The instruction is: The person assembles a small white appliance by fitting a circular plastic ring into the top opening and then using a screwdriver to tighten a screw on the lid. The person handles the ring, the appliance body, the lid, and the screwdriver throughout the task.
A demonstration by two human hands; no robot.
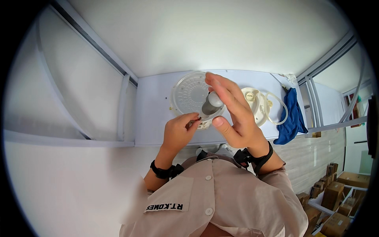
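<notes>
Over the near edge of a round translucent slotted tray point(184, 93), my left hand point(179, 132) is closed in a pinch. Something small and dark shows at its fingertips, too small to name. My right hand point(239, 114) is raised at the tray's right side, fingers stretched and thumb apart. Between that thumb and the fingers, a rounded pale grey-white knob-like piece point(215, 99) is visible, with a darker grey patch beside it. Whether the palm touches it I cannot tell. The right hand hides the tray's right part. Under the tray's near edge a cream-coloured part point(204, 125) peeks out.
Right of my right hand lies a cream round housing point(258, 112) with a looped pale cord or tube point(285, 114). A blue cloth point(291, 118) hangs over the right end of the white table point(154, 118). Metal frames flank it. Cardboard boxes point(333, 195) stand at lower right.
</notes>
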